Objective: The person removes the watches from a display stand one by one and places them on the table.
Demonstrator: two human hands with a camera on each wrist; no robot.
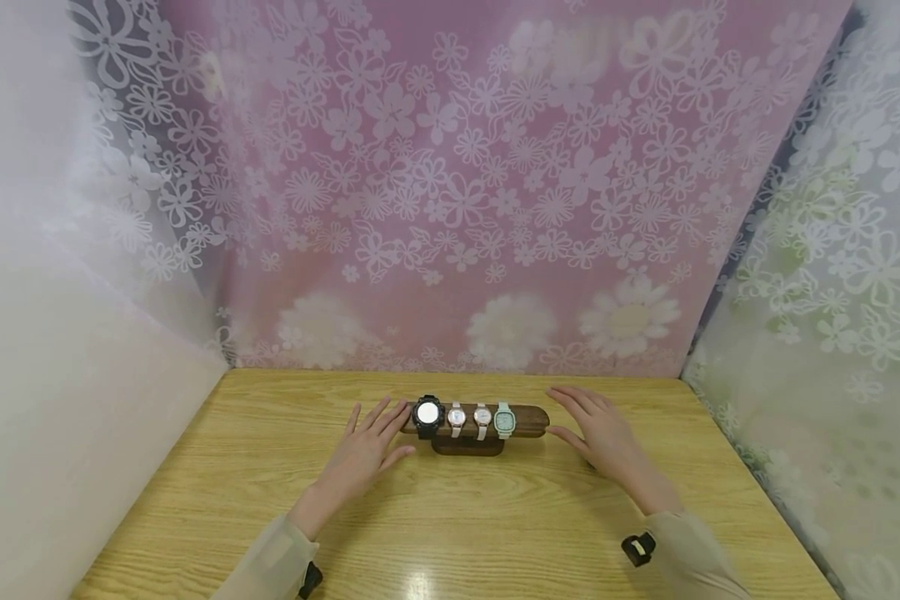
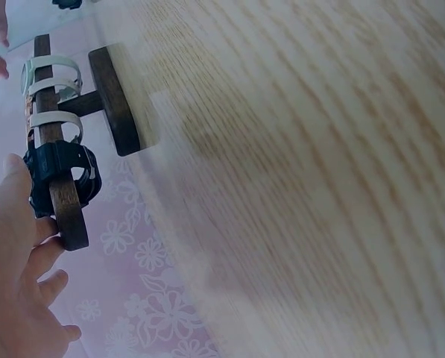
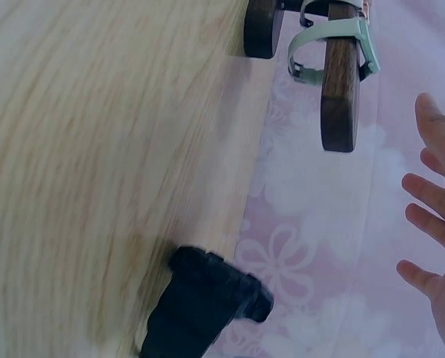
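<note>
A dark wooden watch stand (image 1: 531, 421) has a rounded bar on a small foot (image 1: 468, 447). Strapped along it from the left are a black watch (image 1: 427, 412), two pale-strapped watches (image 1: 456, 417) with round dials, and a mint-green square watch (image 1: 505, 421). My left hand (image 1: 360, 457) is at the bar's left end, its fingers extended. In the left wrist view, fingertips (image 2: 47, 227) reach the bar end beside the black watch (image 2: 58, 160). Beyond the right end, my right hand (image 1: 607, 437) holds nothing, its fingers spread and apart from the bar (image 3: 340, 123).
The stand is toward the back of a wood-grain table (image 1: 450, 517). Behind it hangs a pink flowered cloth (image 1: 457, 208), with pale cloth panels (image 1: 832, 333) along both sides. A black wrist device (image 1: 638, 548) is by the right sleeve (image 1: 690, 550).
</note>
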